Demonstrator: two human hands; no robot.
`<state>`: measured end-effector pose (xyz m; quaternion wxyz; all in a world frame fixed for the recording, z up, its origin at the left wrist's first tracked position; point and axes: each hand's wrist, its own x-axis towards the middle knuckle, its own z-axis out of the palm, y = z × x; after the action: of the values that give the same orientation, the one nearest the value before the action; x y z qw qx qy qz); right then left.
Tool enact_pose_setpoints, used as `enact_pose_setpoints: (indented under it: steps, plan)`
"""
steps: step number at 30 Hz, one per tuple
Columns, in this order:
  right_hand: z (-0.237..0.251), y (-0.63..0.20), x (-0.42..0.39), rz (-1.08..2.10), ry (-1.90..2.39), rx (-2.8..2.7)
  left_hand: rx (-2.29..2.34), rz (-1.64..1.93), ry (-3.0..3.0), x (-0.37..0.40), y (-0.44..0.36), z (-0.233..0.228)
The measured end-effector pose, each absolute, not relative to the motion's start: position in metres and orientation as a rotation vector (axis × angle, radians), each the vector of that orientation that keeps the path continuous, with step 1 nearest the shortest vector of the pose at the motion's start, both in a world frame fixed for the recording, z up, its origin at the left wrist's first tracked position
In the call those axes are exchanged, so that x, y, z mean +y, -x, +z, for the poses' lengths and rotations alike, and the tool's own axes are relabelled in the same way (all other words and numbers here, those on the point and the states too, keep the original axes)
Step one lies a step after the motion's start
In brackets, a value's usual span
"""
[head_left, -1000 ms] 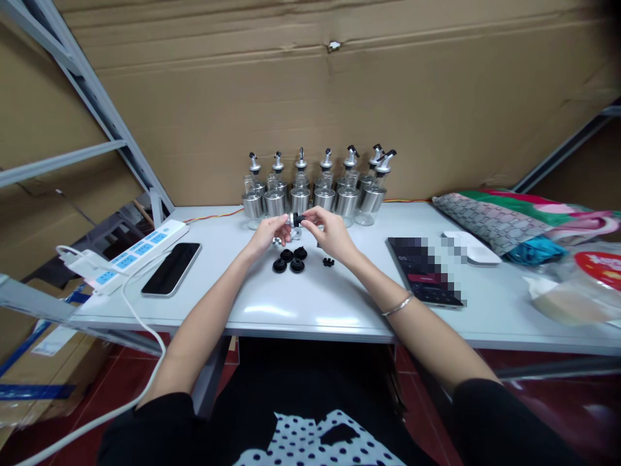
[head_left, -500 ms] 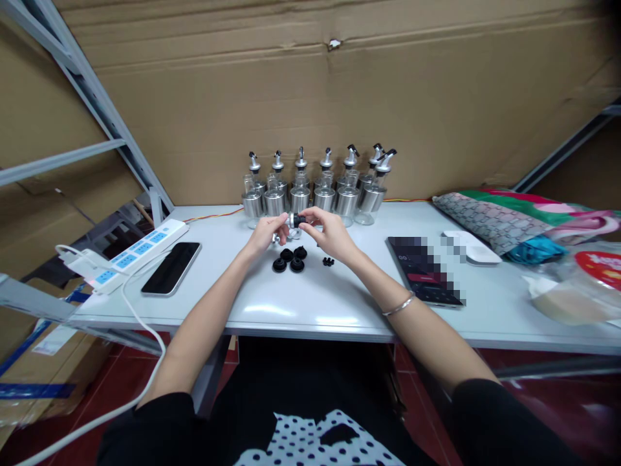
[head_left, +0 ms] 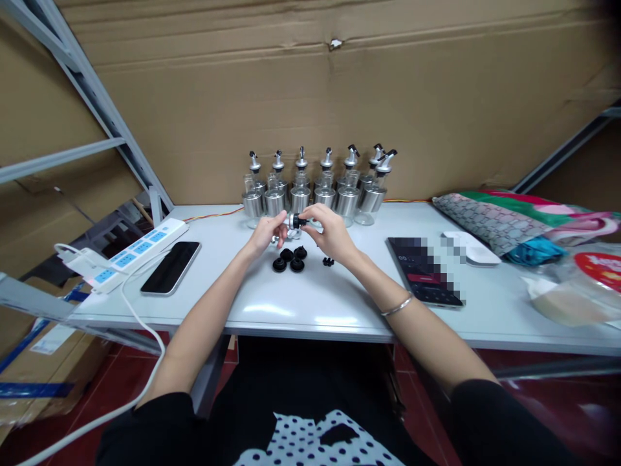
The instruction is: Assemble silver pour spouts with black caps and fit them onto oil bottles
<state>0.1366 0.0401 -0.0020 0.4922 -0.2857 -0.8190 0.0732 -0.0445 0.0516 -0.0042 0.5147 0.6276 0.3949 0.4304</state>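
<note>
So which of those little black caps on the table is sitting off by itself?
The small black cap just under the right hand lies alone; the other caps huddle together nearer the left hand.

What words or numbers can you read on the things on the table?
None can be read.
Red round label on the clear plastic bag: white marks, too blurred.
Dark flat tablet: screen blurred out.
White power strip with blue sockets: no text visible.
Small silver and black pourer cap in both hands: no markings visible.
</note>
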Motion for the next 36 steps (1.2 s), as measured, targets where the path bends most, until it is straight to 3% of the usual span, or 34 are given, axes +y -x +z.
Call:
enact_pose_setpoints:
  steps: [19,36]
  plan:
    - [0.001,-0.1357,0.0425,0.884,1.014,-1.715,0.922,1.144,-1.505,0.052,0.0429,-0.0045]
    - [0.0001,-0.1356,0.044,0.881,0.906,-1.587,0.96,1.097,-1.52,0.055,0.0446,-0.0075]
